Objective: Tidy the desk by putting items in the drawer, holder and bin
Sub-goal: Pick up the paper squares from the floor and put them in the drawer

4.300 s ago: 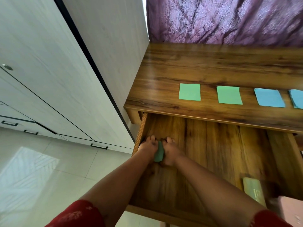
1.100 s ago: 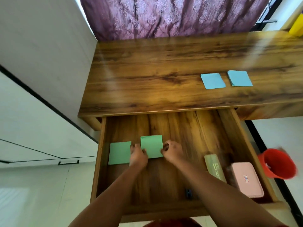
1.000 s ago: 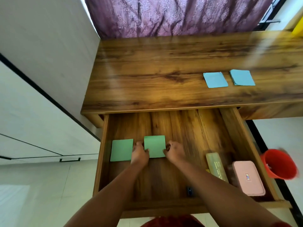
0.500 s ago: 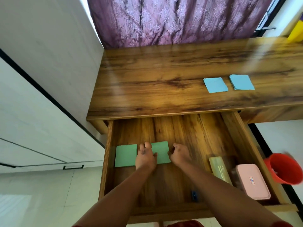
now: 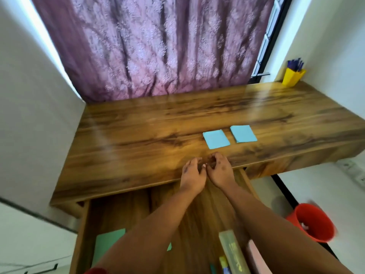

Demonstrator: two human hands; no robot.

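Wooden desk (image 5: 158,123) under purple curtain. Left hand (image 5: 192,175) and right hand (image 5: 220,171) at front edge, loosely curled, grip empty. Blue notes (image 5: 216,139) just beyond. Green note (image 5: 107,246) in drawer (image 5: 118,206). Advise: pinch near blue edge, lift flat.

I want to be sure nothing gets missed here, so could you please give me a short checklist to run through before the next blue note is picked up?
1. Both hands free: the left hand and right hand hold nothing visible at the desk's front edge, fingers loosely curled: ok.
2. Target in sight: the nearer blue note lies flat on the desk, just beyond the hands: ok.
3. Second blue note apart from the first, not overlapping: ok.
4. Drawer open to receive it: ok.
5. Bare spot in the drawer beside the green notes: cannot tell, the arms hide much of it.
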